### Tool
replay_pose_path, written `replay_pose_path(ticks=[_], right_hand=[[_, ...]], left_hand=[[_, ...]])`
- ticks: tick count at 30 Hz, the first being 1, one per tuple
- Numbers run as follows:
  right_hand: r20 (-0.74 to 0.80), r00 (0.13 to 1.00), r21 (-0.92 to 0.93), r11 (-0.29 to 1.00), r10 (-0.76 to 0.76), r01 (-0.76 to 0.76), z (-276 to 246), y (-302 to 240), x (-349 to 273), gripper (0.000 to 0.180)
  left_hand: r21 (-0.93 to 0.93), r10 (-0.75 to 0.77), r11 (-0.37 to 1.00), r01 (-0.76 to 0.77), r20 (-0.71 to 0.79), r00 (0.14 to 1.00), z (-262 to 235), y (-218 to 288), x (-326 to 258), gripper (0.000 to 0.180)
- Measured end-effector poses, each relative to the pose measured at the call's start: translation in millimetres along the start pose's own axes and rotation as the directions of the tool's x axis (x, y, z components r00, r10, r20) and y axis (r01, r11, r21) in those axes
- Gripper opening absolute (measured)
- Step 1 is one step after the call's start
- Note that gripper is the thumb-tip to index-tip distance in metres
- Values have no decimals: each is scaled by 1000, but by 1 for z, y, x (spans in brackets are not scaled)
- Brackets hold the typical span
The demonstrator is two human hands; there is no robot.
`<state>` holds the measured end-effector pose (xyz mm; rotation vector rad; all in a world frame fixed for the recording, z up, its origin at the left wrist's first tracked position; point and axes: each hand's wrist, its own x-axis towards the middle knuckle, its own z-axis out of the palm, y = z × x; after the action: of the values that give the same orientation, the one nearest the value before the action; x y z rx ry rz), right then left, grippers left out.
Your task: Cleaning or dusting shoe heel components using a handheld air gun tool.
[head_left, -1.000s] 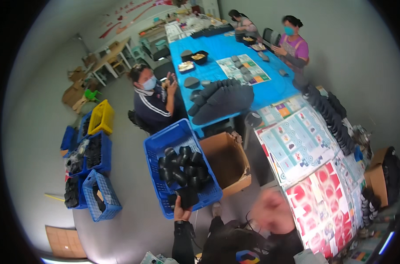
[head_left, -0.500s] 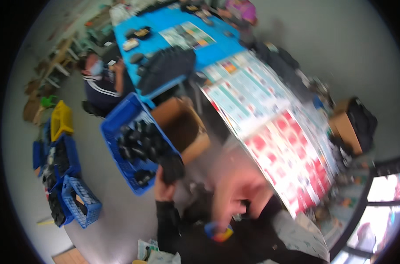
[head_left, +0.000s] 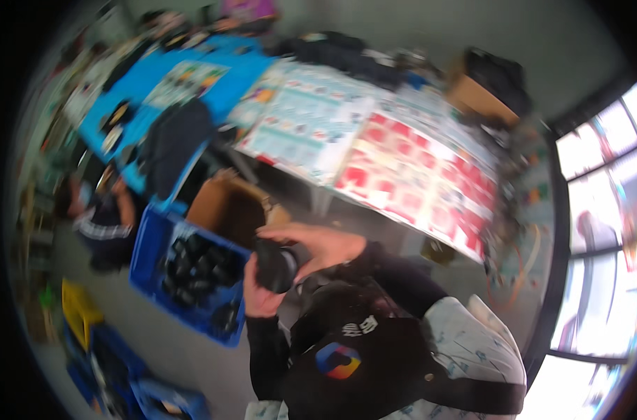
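Both hands are together in front of my dark apron. My left hand (head_left: 262, 294) grips a black, rounded item (head_left: 273, 267) from its lower left side, with the thumb along its edge. Around its upper right side curls my right hand (head_left: 322, 246), the fingers over the top. A paler grey patch shows between the item and my right palm. Blur hides what kind of thing it is. Just left of my hands is a blue plastic crate (head_left: 145, 245) with many similar black pieces (head_left: 199, 269) in it. An open cardboard box (head_left: 213, 203) stands behind the crate.
A table (head_left: 297, 150) with red-and-white printed sheets (head_left: 416, 182) extends ahead, joining a blue-covered table (head_left: 234, 91). Someone in a dark striped top (head_left: 105, 224) sits at the left. More crates, including a yellow one (head_left: 80, 311), stand lower left; a filled carton (head_left: 479, 98) lies far right.
My right hand has risen from near my apron and now holds the black item together with my left hand. The view has swung to the right, so the tables appear further left.
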<state>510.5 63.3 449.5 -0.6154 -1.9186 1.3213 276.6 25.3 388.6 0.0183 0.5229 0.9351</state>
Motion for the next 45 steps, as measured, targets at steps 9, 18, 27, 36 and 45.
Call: replay_pose_path(ticks=[9, 18, 27, 36, 45], right_hand=[[-344, 858, 299, 911, 382, -286, -1, 53, -47, 57], [-502, 748, 287, 899, 435, -330, -79, 94, -70, 45], [-626, 523, 448, 816, 579, -366, -219, 105, -99, 88], [-452, 421, 891, 374, 787, 257, -302, 234, -151, 73], [-778, -241, 622, 765, 580, -168, -395, 379, -182, 42]], left_hand=[[293, -137, 947, 134, -12, 991, 3, -28, 58, 41], [570, -357, 760, 312, -35, 933, 44, -66, 151, 73], [537, -154, 824, 182, -96, 983, 105, -134, 281, 50], [471, -438, 778, 416, -68, 896, 100, -138, 382, 45], [428, -431, 812, 398, -22, 902, 71, -78, 380, 76]])
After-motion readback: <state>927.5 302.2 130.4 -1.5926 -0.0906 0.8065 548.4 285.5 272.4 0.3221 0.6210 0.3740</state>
